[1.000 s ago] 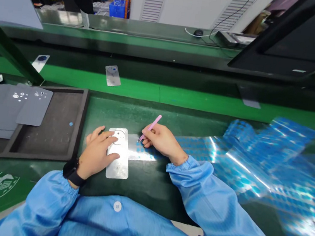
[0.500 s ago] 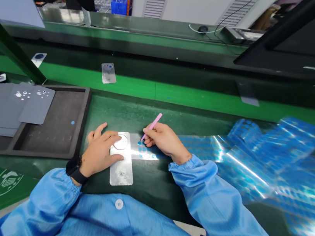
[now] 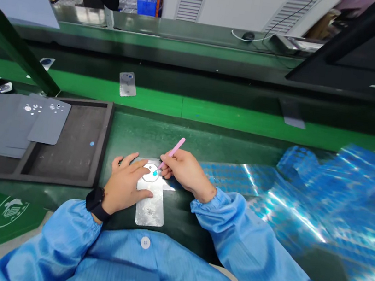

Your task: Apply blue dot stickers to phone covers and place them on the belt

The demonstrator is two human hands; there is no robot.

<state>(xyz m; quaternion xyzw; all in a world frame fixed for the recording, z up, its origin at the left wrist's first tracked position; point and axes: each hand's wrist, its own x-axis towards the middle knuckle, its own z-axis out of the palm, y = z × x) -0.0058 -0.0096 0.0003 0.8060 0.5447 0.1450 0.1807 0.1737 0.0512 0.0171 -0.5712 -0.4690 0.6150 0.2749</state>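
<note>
A silvery phone-back-shaped plate (image 3: 150, 209) lies on the green bench in front of me, with a round outline near its top. My left hand (image 3: 126, 180) rests along its left side, fingers spread and fingertips on the plate. Pinched in my right hand (image 3: 186, 170) is a pair of pink tweezers (image 3: 175, 149), slanting down to the round outline. At their tip a small blue sticker (image 3: 155, 173) shows against the plate. Under my right hand runs a clear film strip with blue dots (image 3: 231, 177); its left end reaches the plate's right edge.
To the left, a dark tray (image 3: 66, 160) holds several grey phone-back panels (image 3: 49, 125). Crumpled blue film (image 3: 353, 177) spreads over the right side. Another silvery plate (image 3: 127, 84) lies on the green ledge behind. A monitor (image 3: 367, 49) hangs at upper right.
My right hand has moved the tweezers left, from the dotted film strip onto the plate's round outline, where a blue sticker now shows. My left hand stays on the plate.
</note>
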